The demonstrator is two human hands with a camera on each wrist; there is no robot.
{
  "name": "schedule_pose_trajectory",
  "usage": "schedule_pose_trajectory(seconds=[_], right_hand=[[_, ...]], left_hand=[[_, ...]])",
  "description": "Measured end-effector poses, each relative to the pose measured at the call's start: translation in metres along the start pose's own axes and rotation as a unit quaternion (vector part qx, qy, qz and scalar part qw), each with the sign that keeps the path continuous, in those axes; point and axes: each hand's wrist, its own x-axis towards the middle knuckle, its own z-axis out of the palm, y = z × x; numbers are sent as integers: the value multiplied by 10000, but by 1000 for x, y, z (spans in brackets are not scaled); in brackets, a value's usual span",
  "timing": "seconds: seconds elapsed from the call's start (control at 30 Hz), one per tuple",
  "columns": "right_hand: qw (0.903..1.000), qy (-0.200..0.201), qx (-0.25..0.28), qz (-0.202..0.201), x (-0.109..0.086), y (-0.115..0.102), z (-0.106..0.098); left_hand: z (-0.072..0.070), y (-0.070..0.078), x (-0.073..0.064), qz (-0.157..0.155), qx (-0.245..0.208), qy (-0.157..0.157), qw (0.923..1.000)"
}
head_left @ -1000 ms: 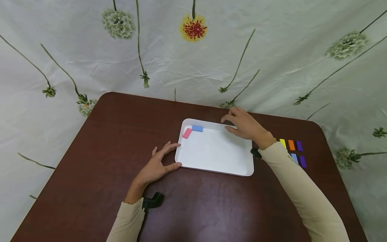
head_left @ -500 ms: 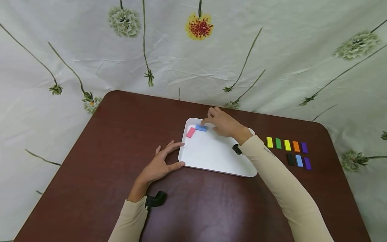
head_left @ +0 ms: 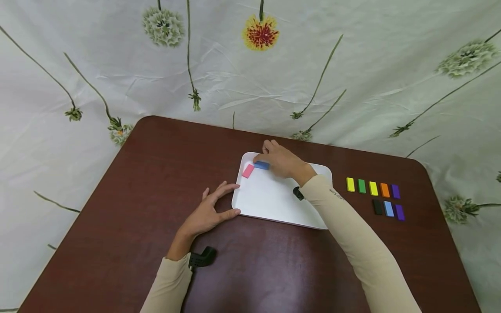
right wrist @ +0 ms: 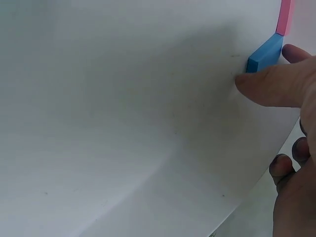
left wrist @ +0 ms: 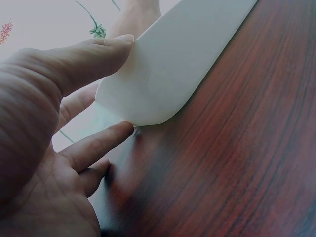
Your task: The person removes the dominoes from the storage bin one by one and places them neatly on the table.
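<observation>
A white tray (head_left: 282, 204) lies on the brown table, holding a pink domino-shaped block (head_left: 248, 171) and a blue domino-shaped block (head_left: 261, 165) in its far left part. My right hand (head_left: 285, 163) reaches over the tray's far side. Its thumb and index finger close around the blue block (right wrist: 266, 53), whose upper end meets the pink block (right wrist: 285, 17) at a corner. At the tray's left end, my left hand (head_left: 203, 217) has its fingers spread. Its thumb (left wrist: 106, 54) touches the tray rim and a fingertip meets the outer wall (left wrist: 163, 84).
Right of the tray, several more blocks stand in two rows: yellow (head_left: 350, 184), green (head_left: 362, 186), orange (head_left: 385, 190), purple (head_left: 395, 191), black (head_left: 377, 207) and light blue (head_left: 389, 209) among them. A flower-printed cloth (head_left: 219, 61) hangs behind the table (head_left: 176, 148).
My right hand has moved left across the tray to the blue block, baring the block rows on the right. The left hand keeps its place at the tray's left end.
</observation>
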Motion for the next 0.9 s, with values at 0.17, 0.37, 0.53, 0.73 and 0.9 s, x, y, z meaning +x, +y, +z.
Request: schedule_pose_trajectory(seconds=[0.17, 0.37, 0.53, 0.73, 0.9], right_hand=[[9999, -49, -116, 33, 1, -2, 2], [9992, -152, -368, -46, 1, -3, 1], [9975, -326, -624, -61, 0, -2, -1], [9961, -344, -805, -103, -4, 1, -2], [9973, -216, -684, -144, -12, 2, -6]], left_hand=[[1, 0, 0, 19, -3, -3, 10000], [1, 0, 1, 13, 5, 11, 10000], [1, 0, 0, 38, -38, 33, 10000], [1, -1, 0, -27, -13, -10, 10000], [0, 0, 0, -30, 3, 3, 10000]])
